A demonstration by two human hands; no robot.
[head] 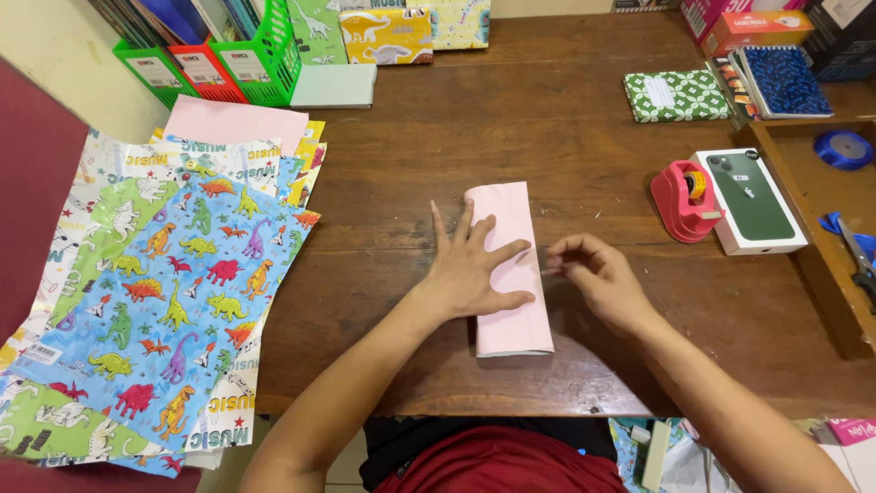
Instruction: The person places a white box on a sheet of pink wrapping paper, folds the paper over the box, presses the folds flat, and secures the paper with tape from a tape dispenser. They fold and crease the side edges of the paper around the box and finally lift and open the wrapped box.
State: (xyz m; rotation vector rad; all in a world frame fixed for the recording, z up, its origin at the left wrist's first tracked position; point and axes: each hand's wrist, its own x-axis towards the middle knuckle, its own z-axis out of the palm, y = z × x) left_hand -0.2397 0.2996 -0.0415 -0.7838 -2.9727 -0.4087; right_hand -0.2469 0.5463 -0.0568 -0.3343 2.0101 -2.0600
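Note:
A flat oblong parcel wrapped in pale pink paper (511, 274) lies on the brown wooden table (547, 119), its long side pointing away from me. My left hand (474, 265) lies flat on it, fingers spread, pressing the paper down. My right hand (598, 278) hovers at the parcel's right edge, thumb and forefinger pinched together on what looks like a small clear piece of tape, too small to be sure.
A pink tape dispenser (683, 201) and a white box with a green phone picture (750, 199) sit to the right. Dinosaur-print wrapping sheets (173, 292) cover the left. Green and red file baskets (237, 50), notebooks (675, 94) and scissors (858, 256) line the far and right edges.

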